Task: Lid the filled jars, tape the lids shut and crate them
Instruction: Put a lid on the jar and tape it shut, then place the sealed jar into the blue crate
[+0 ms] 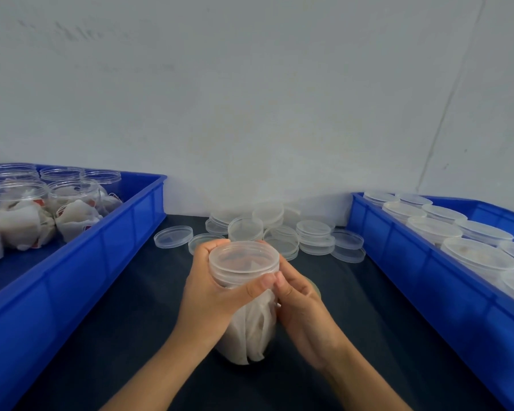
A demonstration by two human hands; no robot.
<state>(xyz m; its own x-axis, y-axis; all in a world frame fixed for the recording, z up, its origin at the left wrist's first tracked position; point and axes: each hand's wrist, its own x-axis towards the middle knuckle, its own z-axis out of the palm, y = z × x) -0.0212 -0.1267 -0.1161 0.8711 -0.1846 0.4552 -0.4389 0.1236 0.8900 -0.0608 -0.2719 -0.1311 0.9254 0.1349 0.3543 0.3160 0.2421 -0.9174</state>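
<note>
A clear plastic jar (251, 327) stuffed with white paper-wrapped items stands on the dark table in front of me, a clear lid (244, 261) on its top. My left hand (211, 292) grips the jar just under the lid, thumb across the front. My right hand (300, 307) is wrapped round the jar's right side, its fingertips meeting the left thumb below the lid. A loose pile of clear lids (279, 232) lies behind the jar.
A blue crate (107, 241) on the left holds several open filled jars (69, 209). A blue crate (404, 253) on the right holds several lidded jars (469, 250). A white wall stands close behind the table.
</note>
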